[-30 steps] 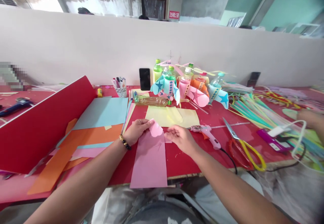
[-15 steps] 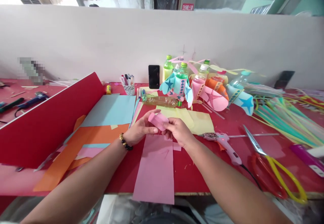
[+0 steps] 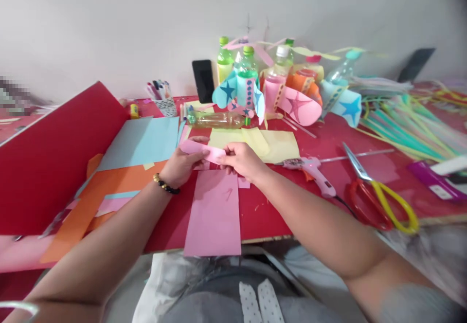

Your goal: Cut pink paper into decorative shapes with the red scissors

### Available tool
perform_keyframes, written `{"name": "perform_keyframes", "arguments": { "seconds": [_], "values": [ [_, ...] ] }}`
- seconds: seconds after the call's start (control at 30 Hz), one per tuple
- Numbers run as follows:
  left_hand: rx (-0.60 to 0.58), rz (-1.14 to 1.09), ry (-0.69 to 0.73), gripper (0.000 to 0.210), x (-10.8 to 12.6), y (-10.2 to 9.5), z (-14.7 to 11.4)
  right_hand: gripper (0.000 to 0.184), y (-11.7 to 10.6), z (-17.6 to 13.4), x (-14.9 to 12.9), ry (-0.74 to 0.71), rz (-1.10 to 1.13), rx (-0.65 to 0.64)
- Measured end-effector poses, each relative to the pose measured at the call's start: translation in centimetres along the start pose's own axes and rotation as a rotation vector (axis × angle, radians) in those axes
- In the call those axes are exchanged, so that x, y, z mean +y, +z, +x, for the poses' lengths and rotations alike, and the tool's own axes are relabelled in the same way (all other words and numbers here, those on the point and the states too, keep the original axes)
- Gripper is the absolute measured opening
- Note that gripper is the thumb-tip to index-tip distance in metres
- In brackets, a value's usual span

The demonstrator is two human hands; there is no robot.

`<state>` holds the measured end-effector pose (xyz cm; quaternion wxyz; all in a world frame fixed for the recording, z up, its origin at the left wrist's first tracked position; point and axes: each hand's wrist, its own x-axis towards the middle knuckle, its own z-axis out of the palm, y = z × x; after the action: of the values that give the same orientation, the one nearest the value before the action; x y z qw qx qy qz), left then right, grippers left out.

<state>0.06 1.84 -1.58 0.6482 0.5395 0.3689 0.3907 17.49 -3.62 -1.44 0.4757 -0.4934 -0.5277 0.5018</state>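
Between my two hands a small strip of pink paper [image 3: 204,152] is held level above the table. My left hand [image 3: 182,166] pinches its left part, thumb on top. At the right end, the thumb and fingers of my right hand [image 3: 242,161] grip it. Below them lies a larger sheet of pink paper [image 3: 213,216], reaching over the table's front edge. A small pink scrap [image 3: 243,183] sits at that sheet's right side. Just beyond my hands are pale yellow sheets [image 3: 282,147] and a clear plastic bottle [image 3: 217,119] on its side.
Right of my hands lie a pink glue gun [image 3: 317,174], scissors [image 3: 379,199] and a purple stapler-like object [image 3: 438,182]. Decorated bottles [image 3: 275,87] stand behind, near a phone [image 3: 203,80] and a pen cup [image 3: 165,105]. Leftward are blue sheets [image 3: 144,140], orange paper [image 3: 120,182] and a red board [image 3: 62,162].
The pink strip, folded or curled before, is now stretched flatter between my hands. My left hand has moved apart from the right. The camera view has tilted down.
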Motion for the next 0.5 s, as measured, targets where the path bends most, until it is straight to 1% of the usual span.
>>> {"name": "perform_keyframes", "arguments": {
  "seconds": [0.07, 0.2, 0.37, 0.5],
  "values": [
    [0.017, -0.01, 0.01, 0.039, 0.06, 0.16, 0.07, 0.017, -0.14, 0.07, -0.12, -0.02, -0.021, 0.006],
    [-0.011, -0.019, -0.003, 0.037, 0.14, 0.29, 0.18, 0.021, -0.3, 0.29, -0.26, -0.041, -0.068, 0.018],
    [-0.012, -0.004, -0.037, 0.036, 0.17, 0.2, 0.1, 0.023, -0.43, 0.62, 0.36, -0.091, -0.08, 0.028],
    [0.002, 0.002, -0.058, 0.038, -0.05, 0.01, 0.13, 0.024, -0.49, 0.63, 0.59, -0.058, -0.053, 0.026]
  ]
}}
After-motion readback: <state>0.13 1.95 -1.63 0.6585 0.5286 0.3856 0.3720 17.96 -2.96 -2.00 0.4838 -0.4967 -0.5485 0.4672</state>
